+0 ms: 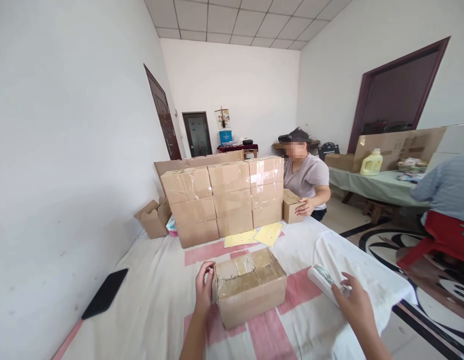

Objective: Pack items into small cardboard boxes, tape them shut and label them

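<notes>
A taped cardboard box [252, 295] lies on the cloth-covered table in front of me. My left hand [205, 282] is at its left side, fingers bent loosely by the upper corner; a firm grip does not show. To the right of the box is a long white object [324, 282] with a greenish-grey top, its kind unclear. My right hand [352, 295] is at its near end, thumb and fingers spread apart around it. Beyond the box, two yellow sheets [268, 234] lie on the cloth.
Taped boxes [230, 197] form a wall across the table. A person opposite holds another cardboard box [291, 206] at its right end. At left are an opened carton [155, 220] and a black phone-like slab [105, 294]. A red chair [442, 240] stands off the right side.
</notes>
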The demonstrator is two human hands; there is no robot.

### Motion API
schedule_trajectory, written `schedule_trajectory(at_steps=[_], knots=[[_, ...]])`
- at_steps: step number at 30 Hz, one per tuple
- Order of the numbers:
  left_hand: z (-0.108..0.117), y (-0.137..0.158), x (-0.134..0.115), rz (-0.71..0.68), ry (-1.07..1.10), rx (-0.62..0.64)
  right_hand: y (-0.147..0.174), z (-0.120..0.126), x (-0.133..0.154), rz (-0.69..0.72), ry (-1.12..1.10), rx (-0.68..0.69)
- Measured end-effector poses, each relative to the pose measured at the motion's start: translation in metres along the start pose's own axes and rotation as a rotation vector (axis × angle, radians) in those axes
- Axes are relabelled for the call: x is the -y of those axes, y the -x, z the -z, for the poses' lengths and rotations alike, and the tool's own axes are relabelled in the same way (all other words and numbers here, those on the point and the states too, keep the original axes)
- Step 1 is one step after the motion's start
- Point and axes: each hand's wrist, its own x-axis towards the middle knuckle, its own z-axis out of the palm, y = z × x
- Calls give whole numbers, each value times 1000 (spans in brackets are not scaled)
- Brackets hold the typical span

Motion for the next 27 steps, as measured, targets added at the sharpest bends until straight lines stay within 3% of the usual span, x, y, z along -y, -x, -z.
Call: schedule_trajectory(at_steps=[4, 9, 12, 16, 19, 27], knots=[[-1, 1, -1, 3, -1, 9, 11, 2, -1, 34, -7, 41], [-5, 6, -4, 66, 33, -18, 16, 9, 17, 126, 173, 26], [-7, 12, -6, 120, 68, -76, 5, 17, 34, 29, 240, 157], [-8, 13, -9, 71, 66, 36, -20, 27, 48, -114, 276, 402], [-7, 9, -6, 66, 56, 58, -38, 28, 50, -149, 269, 486], [-6, 6, -4, 39, 56, 57, -52, 45, 44, -201, -19, 672]])
